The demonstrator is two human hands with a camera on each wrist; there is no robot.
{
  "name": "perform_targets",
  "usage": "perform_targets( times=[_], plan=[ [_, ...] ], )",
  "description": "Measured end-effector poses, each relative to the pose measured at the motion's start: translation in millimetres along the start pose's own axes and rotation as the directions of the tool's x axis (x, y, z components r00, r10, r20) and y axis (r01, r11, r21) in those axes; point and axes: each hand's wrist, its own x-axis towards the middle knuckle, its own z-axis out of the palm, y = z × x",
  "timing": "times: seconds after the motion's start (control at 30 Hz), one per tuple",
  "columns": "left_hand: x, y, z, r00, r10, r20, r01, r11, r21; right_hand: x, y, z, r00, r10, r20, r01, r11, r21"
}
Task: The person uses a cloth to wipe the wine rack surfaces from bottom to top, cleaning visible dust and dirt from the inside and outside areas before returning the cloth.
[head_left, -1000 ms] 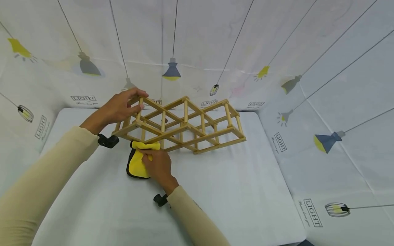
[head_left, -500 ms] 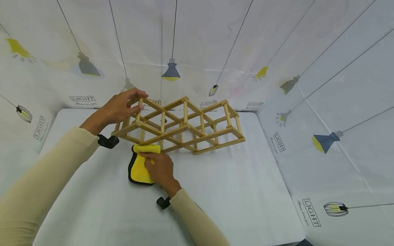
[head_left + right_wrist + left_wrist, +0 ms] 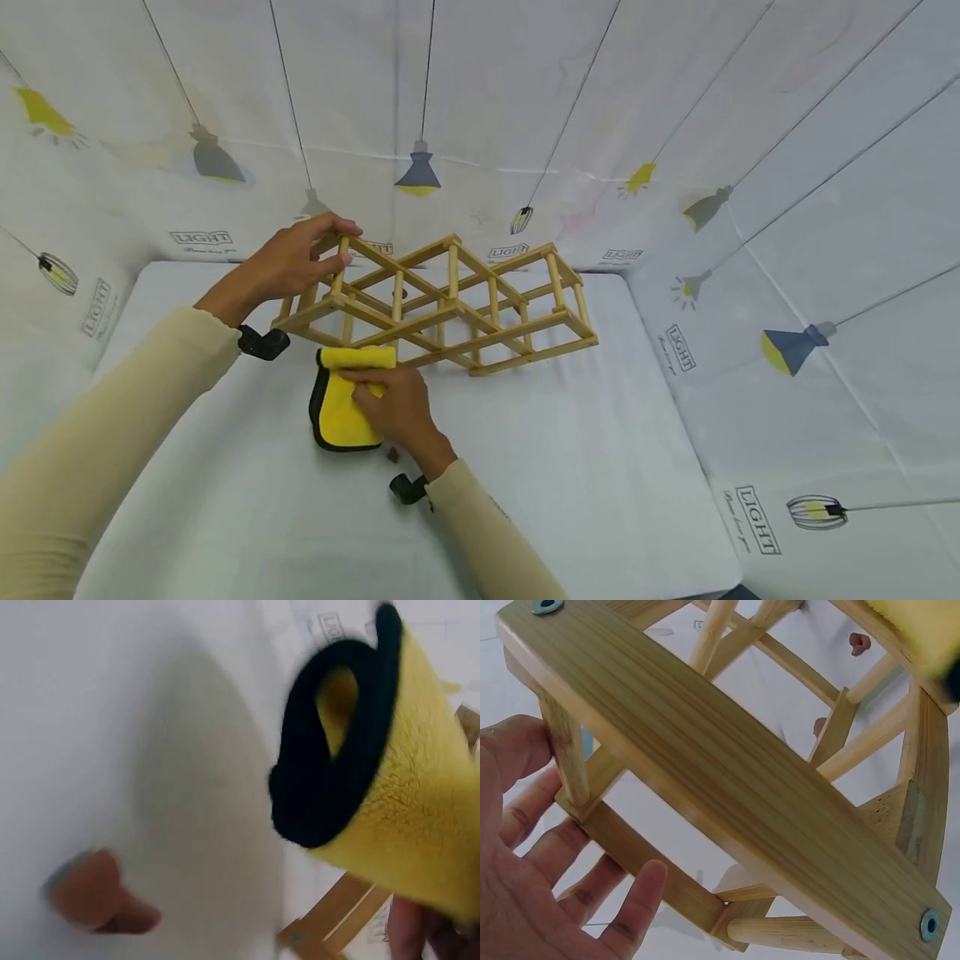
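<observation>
A light wooden wine rack (image 3: 453, 305), built of crossed slats and round dowels, stands on the white table. My left hand (image 3: 288, 262) holds its left end by an upright dowel; in the left wrist view, the fingers (image 3: 574, 840) lie beside that dowel and the lower slat. My right hand (image 3: 401, 404) grips a folded yellow cloth (image 3: 345, 412) with black edging, at the rack's lower front edge near its left end. Up close in the right wrist view, the cloth (image 3: 420, 787) hides most of the hand. Whether it touches the wood cannot be told.
A small brown peg-like piece (image 3: 393, 454) lies on the table (image 3: 600, 467) by my right wrist. Another brown piece (image 3: 403, 293) shows through the rack. Behind the table rises a white backdrop (image 3: 480, 100) printed with lamps.
The cloth and my right hand have shifted slightly right and toward me, then a little up again. The brown piece near my right wrist has come into view. My left hand and the rack stay put.
</observation>
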Motion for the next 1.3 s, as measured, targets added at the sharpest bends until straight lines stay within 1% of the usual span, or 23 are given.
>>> perform_targets(
  times=[0.07, 0.13, 0.2, 0.23, 0.27, 0.3, 0.37, 0.43, 0.5, 0.53, 0.6, 0.67, 0.77, 0.8, 0.83, 0.87, 0.9, 1.0, 1.07, 1.1, 1.17, 1.23, 1.3],
  plan=[
    [0.9, 0.4, 1.4, 1.0, -0.002, 0.006, 0.002, 1.0, -0.003, 0.7, 7.7, -1.1, 0.993, 0.108, -0.056, -0.11, 0.994, -0.029],
    [1.0, 0.2, 1.7, 1.0, -0.001, 0.011, 0.001, 1.0, 0.001, -0.7, 14.9, -2.4, 0.968, 0.232, -0.09, -0.239, 0.968, -0.076],
    [-0.2, -0.2, 0.5, 1.0, -0.004, 0.008, 0.004, 1.0, 0.009, -3.1, 18.3, -2.5, 0.945, 0.31, -0.103, -0.32, 0.941, -0.106],
    [-1.1, -0.3, -0.4, 1.0, -0.006, 0.005, 0.006, 1.0, 0.012, -4.5, 18.7, -2.2, 0.943, 0.317, -0.102, -0.328, 0.938, -0.116],
    [-1.8, -0.5, -1.3, 1.0, -0.007, 0.004, 0.007, 1.0, 0.014, -5.5, 17.8, -1.5, 0.947, 0.306, -0.101, -0.317, 0.941, -0.119],
    [-2.6, -0.6, -2.1, 1.0, -0.007, 0.001, 0.007, 1.0, 0.016, -6.5, 16.5, -0.2, 0.954, 0.28, -0.111, -0.291, 0.95, -0.111],
    [-3.7, -0.4, -3.3, 1.0, -0.008, -0.003, 0.008, 1.0, 0.014, -7.6, 13.4, 4.5, 0.973, 0.192, -0.129, -0.203, 0.976, -0.083],
    [-4.0, -0.4, -3.5, 1.0, -0.007, -0.001, 0.007, 1.0, 0.011, -7.7, 9.7, 10.5, 0.984, 0.115, -0.139, -0.12, 0.992, -0.025],
    [-3.7, -0.6, -2.8, 1.0, -0.006, 0.0, 0.006, 1.0, 0.01, -6.9, 7.5, 17.2, 0.989, 0.075, -0.13, -0.071, 0.997, 0.036],
    [-3.4, -0.7, -2.2, 1.0, -0.006, -0.001, 0.006, 1.0, 0.008, -6.3, 7.5, 20.4, 0.989, 0.077, -0.123, -0.071, 0.996, 0.05],
    [-2.5, -1.0, -0.9, 1.0, -0.007, -0.004, 0.007, 1.0, 0.005, -5.1, 8.4, 25.2, 0.986, 0.125, -0.112, -0.118, 0.991, 0.066],
    [-1.0, -1.3, 0.6, 1.0, -0.005, 0.0, 0.005, 1.0, 0.0, -5.1, 11.2, 26.8, 0.973, 0.196, -0.12, -0.192, 0.981, 0.042],
    [0.9, -1.7, 1.9, 1.0, 0.004, 0.007, -0.004, 1.0, 0.003, -6.8, 15.0, 23.6, 0.933, 0.329, -0.149, -0.331, 0.944, 0.009],
    [1.1, -1.8, 1.7, 1.0, 0.006, 0.008, -0.007, 1.0, 0.006, -7.4, 15.4, 21.5, 0.92, 0.361, -0.155, -0.364, 0.931, 0.009],
    [1.0, -1.8, 1.3, 1.0, 0.008, 0.008, -0.008, 1.0, 0.012, -7.9, 15.4, 19.2, 0.913, 0.376, -0.16, -0.38, 0.925, 0.005],
    [0.8, -1.9, 0.6, 1.0, 0.01, 0.005, -0.01, 1.0, 0.016, -7.9, 14.9, 17.3, 0.913, 0.375, -0.161, -0.379, 0.925, 0.01],
    [0.2, -2.0, -0.3, 1.0, 0.01, 0.001, -0.01, 1.0, 0.02, -7.3, 14.0, 15.6, 0.921, 0.357, -0.158, -0.36, 0.933, 0.009],
    [-1.7, -2.2, -2.9, 1.0, 0.01, -0.011, -0.009, 1.0, 0.024, -3.0, 8.9, 12.4, 0.964, 0.225, -0.143, -0.222, 0.974, 0.033],
    [-2.4, -2.2, -3.5, 1.0, 0.006, -0.014, -0.006, 1.0, 0.02, 0.7, 5.8, 11.7, 0.98, 0.154, -0.126, -0.147, 0.987, 0.067],
    [-2.5, -2.1, -3.4, 1.0, 0.004, -0.013, -0.004, 1.0, 0.017, 2.1, 4.9, 11.6, 0.982, 0.149, -0.118, -0.14, 0.987, 0.079],
    [-2.4, -1.7, -2.6, 1.0, 0.002, -0.009, -0.002, 1.0, 0.011, 3.3, 5.6, 11.7, 0.974, 0.202, -0.106, -0.191, 0.976, 0.107],
    [-1.8, -1.1, -1.9, 1.0, 0.005, -0.001, -0.005, 1.0, 0.009, 2.3, 8.9, 11.3, 0.948, 0.299, -0.109, -0.288, 0.952, 0.1],
    [-1.5, -0.3, -2.1, 1.0, 0.008, -0.001, -0.008, 1.0, 0.012, 0.6, 12.4, 10.0, 0.917, 0.38, -0.122, -0.374, 0.925, 0.071]
  ],
)
